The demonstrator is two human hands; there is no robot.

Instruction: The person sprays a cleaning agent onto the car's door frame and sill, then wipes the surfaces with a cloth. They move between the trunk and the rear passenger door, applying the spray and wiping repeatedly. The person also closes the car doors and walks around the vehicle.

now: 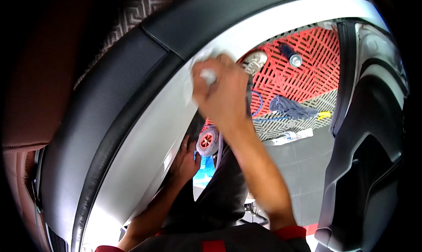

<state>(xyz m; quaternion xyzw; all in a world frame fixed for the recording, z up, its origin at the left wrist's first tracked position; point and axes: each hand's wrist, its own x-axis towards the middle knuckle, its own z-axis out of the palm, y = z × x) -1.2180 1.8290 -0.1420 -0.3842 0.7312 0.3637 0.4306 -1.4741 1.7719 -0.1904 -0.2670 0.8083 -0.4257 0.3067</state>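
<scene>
My right hand (222,87) is closed around a crumpled white cloth or wipe (208,75) and presses it against the white painted door sill (151,110) of a car. The hand is slightly blurred. Lower down, beside the sill's outer edge, my left hand (186,161) has its thumb apart from the fingers and nothing visible in it. Its fingertips lie in shadow near my dark trouser leg, so what they touch is unclear. A black rubber seal (108,156) runs along the sill, with black trim (95,103) inside it.
An open car door (359,146) stands at the right. On the red and grey grid floor (310,77) lie a spray can (290,56), a dark blue cloth (291,107) and a blue hose (260,103). A red-hubbed wheel (207,141) is close to my legs.
</scene>
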